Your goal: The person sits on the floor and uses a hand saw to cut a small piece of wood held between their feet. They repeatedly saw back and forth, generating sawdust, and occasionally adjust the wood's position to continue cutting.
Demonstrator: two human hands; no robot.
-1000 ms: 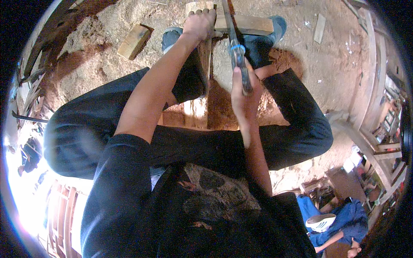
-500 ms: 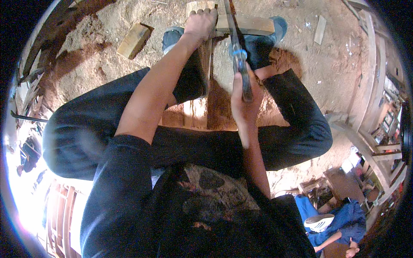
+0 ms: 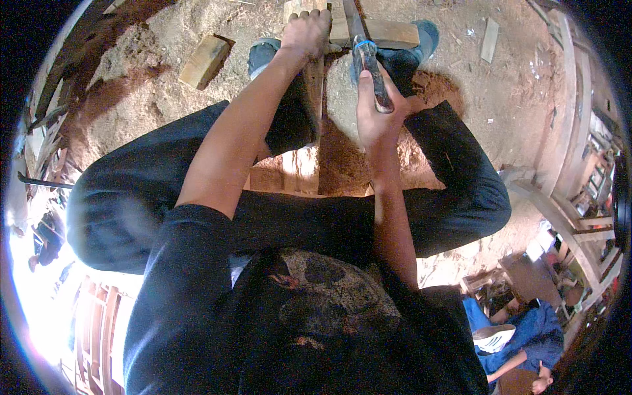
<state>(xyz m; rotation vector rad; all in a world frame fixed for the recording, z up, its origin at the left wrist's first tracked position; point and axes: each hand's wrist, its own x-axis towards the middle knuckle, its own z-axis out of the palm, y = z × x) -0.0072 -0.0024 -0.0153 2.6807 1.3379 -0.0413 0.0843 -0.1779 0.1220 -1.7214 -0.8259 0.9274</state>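
Observation:
At the top of the view, my left hand [image 3: 307,33] is closed on a wooden board [image 3: 316,95] that runs back toward my legs. My right hand [image 3: 380,108], a little nearer to me, is wrapped round the dark handle of a handsaw [image 3: 355,25] with a blue band where blade meets handle. The saw's blade points away from me, and its far end is cut off by the upper edge. A thick wooden block [image 3: 388,34] lies crosswise beside my left hand, between my shod feet, with the blade passing over its left part.
A loose wood block [image 3: 204,62] lies on the dusty ground to the left, and a thin offcut [image 3: 489,39] to the right. Curved wooden frames [image 3: 559,224] stand at the right. Another person in blue [image 3: 517,339] sits at the lower right. Timber is piled along the left rim.
My right hand has pushed the saw forward, away from me, so more of its blade is beyond the upper edge. My left hand stays in nearly the same place.

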